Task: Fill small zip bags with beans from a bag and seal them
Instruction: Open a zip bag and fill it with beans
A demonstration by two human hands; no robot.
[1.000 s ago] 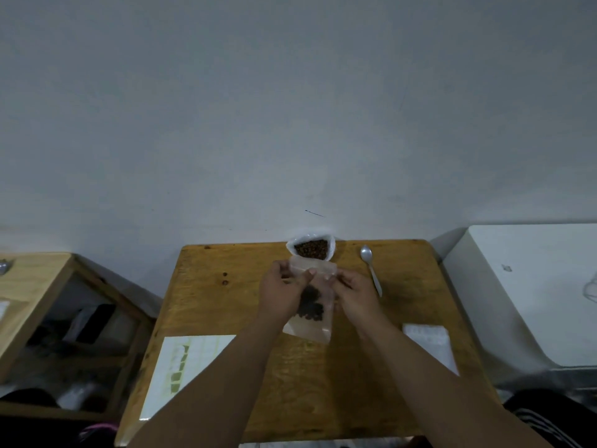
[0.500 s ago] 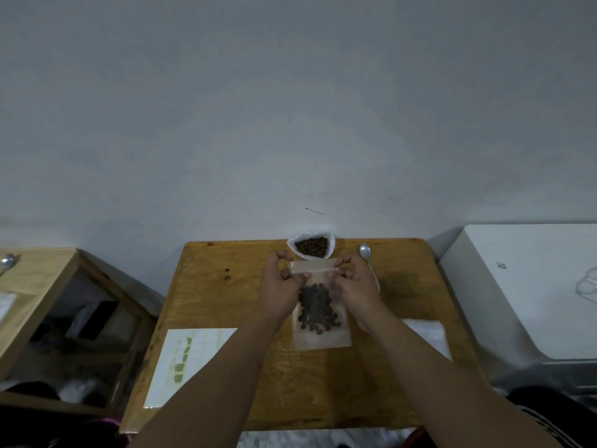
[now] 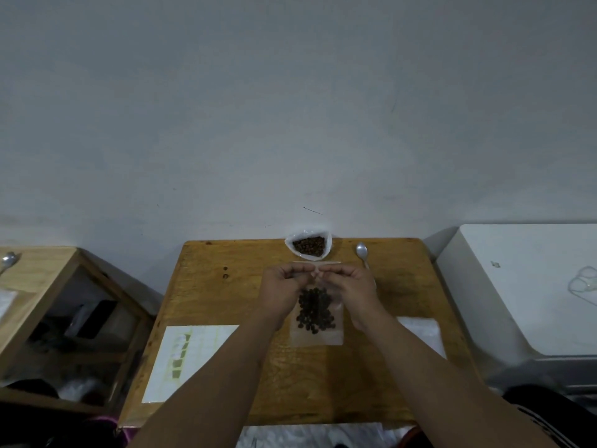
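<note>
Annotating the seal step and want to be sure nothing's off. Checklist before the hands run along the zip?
1. The small zip bag lies flat on the table: ok.
2. The beans sit below the top strip where visible: ok.
3. The left hand and right hand both pinch the top strip, fingertips meeting mid-width: ok.
4. Zip closed across its full width: cannot tell, the fingers cover it.
5. The source bag stands open behind the hands, apart from them: ok.
</note>
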